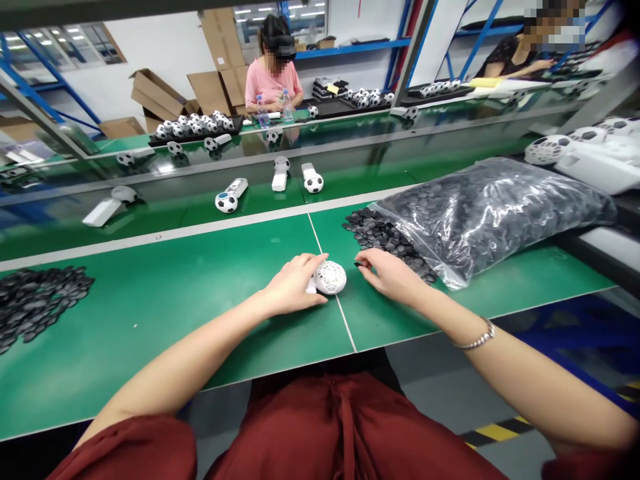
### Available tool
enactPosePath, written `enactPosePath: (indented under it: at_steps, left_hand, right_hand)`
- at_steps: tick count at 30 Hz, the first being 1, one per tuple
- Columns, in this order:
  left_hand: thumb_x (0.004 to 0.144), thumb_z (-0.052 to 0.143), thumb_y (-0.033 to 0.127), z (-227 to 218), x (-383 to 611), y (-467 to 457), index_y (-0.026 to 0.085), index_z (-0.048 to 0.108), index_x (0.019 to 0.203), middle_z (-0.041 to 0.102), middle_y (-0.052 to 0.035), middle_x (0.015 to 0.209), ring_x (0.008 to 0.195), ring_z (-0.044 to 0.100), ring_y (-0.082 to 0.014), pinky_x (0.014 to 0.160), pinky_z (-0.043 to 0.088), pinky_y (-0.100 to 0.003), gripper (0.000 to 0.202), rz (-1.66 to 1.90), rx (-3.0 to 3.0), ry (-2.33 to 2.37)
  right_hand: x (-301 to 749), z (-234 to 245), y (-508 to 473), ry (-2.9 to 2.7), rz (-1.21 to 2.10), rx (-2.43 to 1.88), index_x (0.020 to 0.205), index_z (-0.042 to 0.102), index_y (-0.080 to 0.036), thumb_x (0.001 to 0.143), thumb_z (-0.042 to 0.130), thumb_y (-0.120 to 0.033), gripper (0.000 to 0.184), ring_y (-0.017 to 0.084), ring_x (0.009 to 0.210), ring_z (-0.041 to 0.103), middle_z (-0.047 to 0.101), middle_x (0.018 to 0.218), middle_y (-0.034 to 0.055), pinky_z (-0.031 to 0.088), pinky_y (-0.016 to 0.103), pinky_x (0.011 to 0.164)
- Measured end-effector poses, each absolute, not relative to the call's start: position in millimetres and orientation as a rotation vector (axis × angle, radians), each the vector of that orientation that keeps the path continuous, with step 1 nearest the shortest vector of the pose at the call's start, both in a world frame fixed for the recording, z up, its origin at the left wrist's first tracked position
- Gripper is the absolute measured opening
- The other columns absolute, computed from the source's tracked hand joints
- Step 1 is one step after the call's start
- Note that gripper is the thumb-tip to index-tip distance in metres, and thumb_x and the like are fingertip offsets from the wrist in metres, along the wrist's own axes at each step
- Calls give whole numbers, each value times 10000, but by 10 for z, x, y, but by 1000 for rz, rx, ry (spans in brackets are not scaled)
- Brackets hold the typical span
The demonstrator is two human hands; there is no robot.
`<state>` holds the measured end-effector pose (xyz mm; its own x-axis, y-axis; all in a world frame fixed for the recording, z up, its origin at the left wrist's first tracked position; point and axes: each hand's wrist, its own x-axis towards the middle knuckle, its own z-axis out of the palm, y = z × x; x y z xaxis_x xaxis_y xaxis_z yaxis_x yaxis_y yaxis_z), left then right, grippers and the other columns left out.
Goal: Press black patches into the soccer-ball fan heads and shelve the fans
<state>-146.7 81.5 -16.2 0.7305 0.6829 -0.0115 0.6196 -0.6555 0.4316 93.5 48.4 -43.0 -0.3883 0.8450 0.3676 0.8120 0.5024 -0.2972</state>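
Observation:
On the green bench in front of me rests a white football-shaped shell (331, 278) with openings in its surface and a white handle part behind it. My left hand (295, 283) is closed around its left side and hides most of the handle. Just right of the shell, my right hand (385, 275) pinches a small black piece (357, 264) between thumb and forefinger, apart from the shell. Beyond that hand, loose black pieces (380, 233) spill beside a clear plastic bag (490, 210) full of them.
Another heap of black pieces (37, 300) lies at the far left. Behind a pale ledge, several white-handled footballs (227, 201) lie on a green belt (185, 220). More white shells (585, 150) are stacked at right. A person in pink (274, 80) sits across the line.

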Motion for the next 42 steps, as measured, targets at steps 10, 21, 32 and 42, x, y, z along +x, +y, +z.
enactPosePath:
  at_steps: [10, 21, 32, 42]
  left_hand:
    - [713, 589, 370, -181, -1389, 668, 191, 284, 1349, 446, -108, 1247, 1112, 492, -272, 919, 425, -383, 728, 217, 2338, 1192]
    - [709, 608, 478, -229, -1408, 702, 222, 425, 1245, 526, -63, 1167, 1054, 532, -238, 889, 443, -370, 622, 383, 2297, 1169]
    - [720, 593, 521, -218, -1400, 702, 214, 433, 1218, 520, -71, 1174, 1056, 526, -242, 876, 448, -373, 606, 377, 2285, 1218]
    - [688, 617, 482, -181, -1357, 730, 218, 447, 1106, 519, -50, 1088, 953, 548, -227, 755, 478, -356, 523, 347, 2265, 1229]
  right_hand:
    - [511, -188, 244, -2414, 317, -1029, 932, 545, -178, 880, 413, -150, 145, 193, 838, 532, 587, 895, 80, 443, 332, 729]
    - [459, -369, 302, -2104, 379, -1109, 847, 551, -195, 858, 522, -234, 49, 171, 760, 546, 581, 809, 43, 449, 315, 704]
    - [477, -492, 272, -1916, 478, -1156, 829, 620, -210, 842, 556, -236, 71, 169, 798, 553, 577, 813, 34, 466, 317, 730]
    - [429, -544, 312, -1762, 755, -1137, 956, 515, -203, 805, 578, -261, 174, 226, 1099, 494, 507, 1183, 103, 493, 381, 840]
